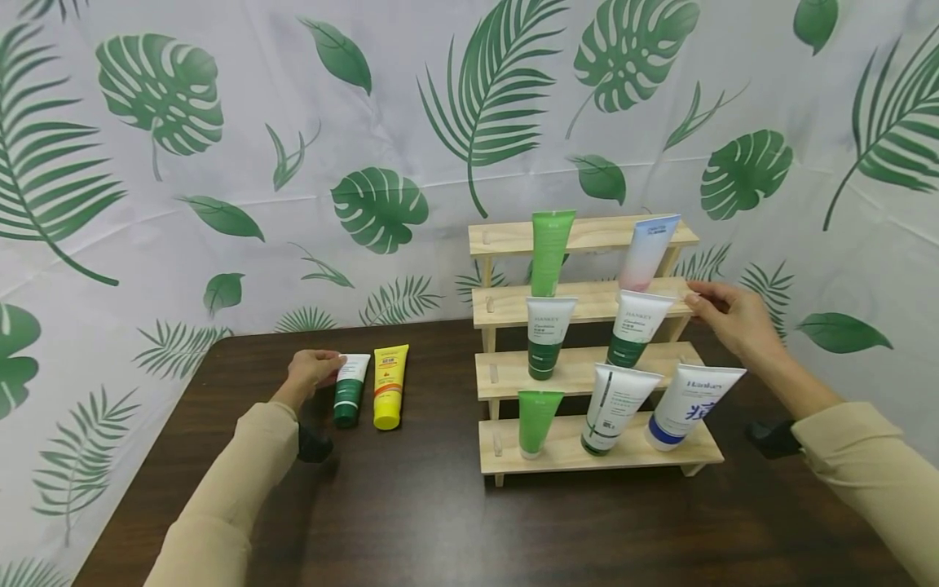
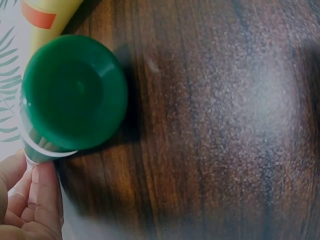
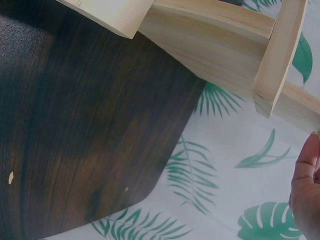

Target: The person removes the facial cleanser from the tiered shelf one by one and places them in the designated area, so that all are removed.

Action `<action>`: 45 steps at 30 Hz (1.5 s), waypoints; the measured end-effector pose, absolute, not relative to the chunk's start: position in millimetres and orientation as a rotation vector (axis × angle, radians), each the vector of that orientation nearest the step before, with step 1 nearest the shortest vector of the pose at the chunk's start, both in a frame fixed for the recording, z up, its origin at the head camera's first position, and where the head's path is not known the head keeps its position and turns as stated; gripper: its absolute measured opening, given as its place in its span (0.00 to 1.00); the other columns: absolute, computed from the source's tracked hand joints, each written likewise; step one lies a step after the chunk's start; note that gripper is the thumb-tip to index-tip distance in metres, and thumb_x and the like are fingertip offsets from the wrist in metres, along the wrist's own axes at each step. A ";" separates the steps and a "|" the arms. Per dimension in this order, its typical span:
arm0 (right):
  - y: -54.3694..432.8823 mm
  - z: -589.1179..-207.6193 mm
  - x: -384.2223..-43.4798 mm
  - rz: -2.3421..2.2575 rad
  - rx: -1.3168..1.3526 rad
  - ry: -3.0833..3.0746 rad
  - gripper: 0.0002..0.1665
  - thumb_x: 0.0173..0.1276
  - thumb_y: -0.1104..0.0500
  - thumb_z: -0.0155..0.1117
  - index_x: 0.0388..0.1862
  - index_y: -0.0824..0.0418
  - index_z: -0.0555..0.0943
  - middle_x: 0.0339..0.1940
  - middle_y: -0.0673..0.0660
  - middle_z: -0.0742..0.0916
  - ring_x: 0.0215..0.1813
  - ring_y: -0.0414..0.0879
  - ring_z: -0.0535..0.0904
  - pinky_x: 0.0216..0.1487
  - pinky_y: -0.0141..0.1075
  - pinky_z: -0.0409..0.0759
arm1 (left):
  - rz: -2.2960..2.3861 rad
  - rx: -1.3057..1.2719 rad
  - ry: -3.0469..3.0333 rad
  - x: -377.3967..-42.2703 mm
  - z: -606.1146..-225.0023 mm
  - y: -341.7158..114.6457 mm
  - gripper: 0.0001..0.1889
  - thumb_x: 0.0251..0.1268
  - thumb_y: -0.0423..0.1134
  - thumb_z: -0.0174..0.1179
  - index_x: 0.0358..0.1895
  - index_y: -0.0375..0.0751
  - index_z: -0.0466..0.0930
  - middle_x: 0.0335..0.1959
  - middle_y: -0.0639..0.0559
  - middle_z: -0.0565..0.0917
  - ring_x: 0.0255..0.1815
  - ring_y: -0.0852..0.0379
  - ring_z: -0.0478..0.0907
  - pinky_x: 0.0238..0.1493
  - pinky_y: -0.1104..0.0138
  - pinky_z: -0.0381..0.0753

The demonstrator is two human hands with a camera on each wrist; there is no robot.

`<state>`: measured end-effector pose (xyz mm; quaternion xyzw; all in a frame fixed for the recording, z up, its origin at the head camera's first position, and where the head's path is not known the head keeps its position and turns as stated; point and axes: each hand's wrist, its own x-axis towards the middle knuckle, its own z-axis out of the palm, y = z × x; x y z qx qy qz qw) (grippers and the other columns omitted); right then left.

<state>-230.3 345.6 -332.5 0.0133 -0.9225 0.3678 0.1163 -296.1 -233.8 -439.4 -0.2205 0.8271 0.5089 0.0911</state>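
Observation:
On the left side of the table, my left hand (image 1: 313, 372) pinches the top end of a white and green squeeze tube (image 1: 350, 390). Its dark green cap (image 2: 75, 92) faces the camera in the left wrist view. Just right of it is a yellow squeeze tube (image 1: 390, 387) with a yellow cap. My right hand (image 1: 737, 319) holds the right end of a tier of the wooden stepped display stand (image 1: 587, 303) between thumb and index finger. In the right wrist view only part of that hand (image 3: 307, 190) shows, beside the wood.
Several tubes stand on the tiers, among them a bright green tube (image 1: 550, 253), a pale blue and pink tube (image 1: 649, 253) and a white tube with a blue band (image 1: 689, 408). Behind the dark wooden table (image 1: 411, 522) hangs a leaf-patterned cloth (image 1: 293, 244).

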 end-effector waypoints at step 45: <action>346.9 -335.3 -231.8 1.083 0.038 -2.683 0.32 0.74 0.48 0.47 0.64 0.73 0.66 0.53 0.72 0.77 0.34 0.25 0.71 0.33 0.15 0.74 | 1.892 -0.507 2.583 -282.2 -403.7 -209.5 0.21 0.64 0.38 0.59 0.57 0.30 0.74 0.36 0.52 0.82 0.29 0.69 0.79 0.40 0.72 0.82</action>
